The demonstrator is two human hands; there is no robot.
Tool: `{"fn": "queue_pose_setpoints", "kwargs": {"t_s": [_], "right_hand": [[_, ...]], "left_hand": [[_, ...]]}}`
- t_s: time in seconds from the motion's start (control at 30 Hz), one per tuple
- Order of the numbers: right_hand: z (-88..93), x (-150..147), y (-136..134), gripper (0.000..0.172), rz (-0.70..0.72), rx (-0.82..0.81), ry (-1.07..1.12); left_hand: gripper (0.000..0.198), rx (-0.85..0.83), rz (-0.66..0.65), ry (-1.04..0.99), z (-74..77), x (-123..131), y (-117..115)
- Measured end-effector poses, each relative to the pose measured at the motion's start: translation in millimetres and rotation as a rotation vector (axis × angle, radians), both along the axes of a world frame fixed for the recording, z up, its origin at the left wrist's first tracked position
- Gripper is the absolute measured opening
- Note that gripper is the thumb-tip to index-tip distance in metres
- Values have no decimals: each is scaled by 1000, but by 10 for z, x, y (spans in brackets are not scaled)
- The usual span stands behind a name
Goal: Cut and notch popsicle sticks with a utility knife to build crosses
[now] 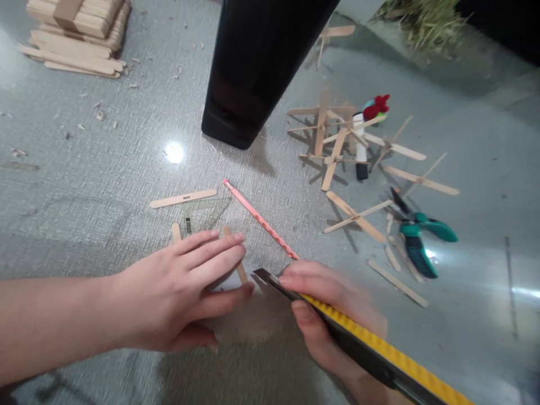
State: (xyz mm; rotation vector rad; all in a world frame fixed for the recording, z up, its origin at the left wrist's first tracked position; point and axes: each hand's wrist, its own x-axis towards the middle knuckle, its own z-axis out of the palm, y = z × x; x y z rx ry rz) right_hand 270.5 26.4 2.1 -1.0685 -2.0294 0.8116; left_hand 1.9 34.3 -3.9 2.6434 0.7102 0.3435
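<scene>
My left hand [189, 289] lies flat, fingers spread, over a wooden stick [242, 272] whose ends show beside the fingers. Its fingertips are near the clear triangle ruler [213, 214]. My right hand [324, 304], slightly blurred, is wrapped round a yellow and black utility knife [363, 337]; the blade points left, close to the stick and apart from it. A pink pencil [264, 223] lies between the hands and the black object. Another stick [183, 198] sits above the ruler, and a further stick end [176, 232] shows by my left fingers.
Stacked sticks [80, 39] stand at the top left. A tall black object [253, 67] rises at the top middle. On the right are crossed sticks [333, 160], a white marker [361, 149], green-handled pliers [417, 239] and loose stick pieces [397, 283].
</scene>
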Motion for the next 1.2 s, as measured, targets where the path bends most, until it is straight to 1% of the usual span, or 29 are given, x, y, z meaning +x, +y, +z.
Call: {"fn": "queue_pose_setpoints", "kwargs": {"t_s": [0.07, 0.1, 0.13, 0.2, 0.3, 0.4, 0.43, 0.47, 0.53, 0.6, 0.7, 0.8, 0.9, 1.1, 1.2], "right_hand": [[6, -6, 3, 15, -3, -7, -3], [9, -11, 4, 17, 1, -1, -8], [11, -18, 5, 20, -1, 10, -16], [10, -33, 4, 24, -25, 37, -30], [2, -53, -3, 24, -60, 32, -52], [5, -66, -1, 25, -45, 4, -61], [10, -70, 4, 26, -34, 0, -64], [16, -74, 11, 26, -26, 0, -68], [25, -79, 28, 27, -5, -5, -77], [25, -82, 43, 27, 38, -15, -73], [8, -86, 54, 25, 109, -15, -54], [-5, -94, 58, 25, 123, -17, -50], [-2, -106, 62, 25, 148, -20, -58], [-8, -160, 79, 29, 207, 6, -69], [-17, -183, 87, 28, 223, 16, -58]], "left_hand": [[72, 0, 59, 10, -9, -1, -14], [75, -2, 85, 22, -13, 0, -20], [77, -6, 93, 33, -18, 2, -23], [75, -23, 65, 36, -20, 7, -20], [58, -98, 13, -38, -7, 11, 2], [27, -167, 23, -113, 10, 5, 33], [20, -169, 30, -129, 11, 1, 42], [19, -159, 38, -141, 9, -2, 51], [23, -136, 71, -161, -3, -5, 61], [24, -118, 140, -150, -19, 2, 60], [38, -76, 217, -65, -27, 22, 42], [56, -63, 203, 34, -13, 33, 25], [72, -81, 184, 85, 0, 29, 25], [76, -58, 149, 108, -21, 8, 107], [74, -43, 78, 99, -30, 12, 202]]}}
